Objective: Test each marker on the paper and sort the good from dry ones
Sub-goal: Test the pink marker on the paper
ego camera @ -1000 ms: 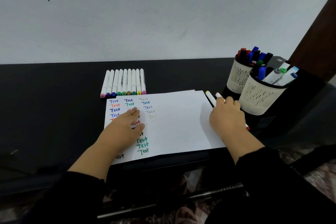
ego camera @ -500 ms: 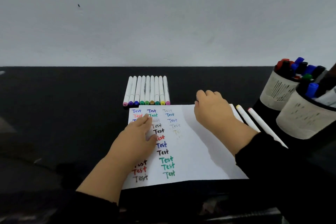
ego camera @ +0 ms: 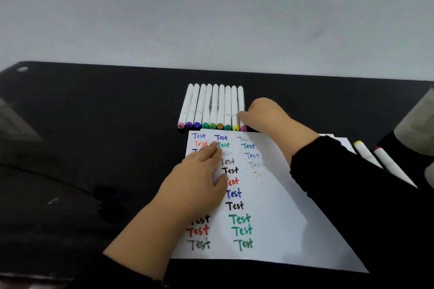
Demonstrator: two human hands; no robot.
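A white paper covered with coloured "Test" words lies on the black desk. My left hand rests flat on the paper's left part, holding nothing. Just beyond the paper's top edge lies a tight row of several white markers with their coloured ends toward me. My right hand reaches over the paper to the right end of that row. Its thumb and curled fingers close on the rightmost, pink-tipped marker, which still lies in line with the others.
Two more white markers, one yellow-tipped and one red-tipped, lie right of the paper. A pale cup shows blurred at the right edge. A white wall rises behind the desk.
My right hand has moved from the two markers at the right, across the paper's top, to the right end of the row. The camera has turned left. My left hand stays on the paper.
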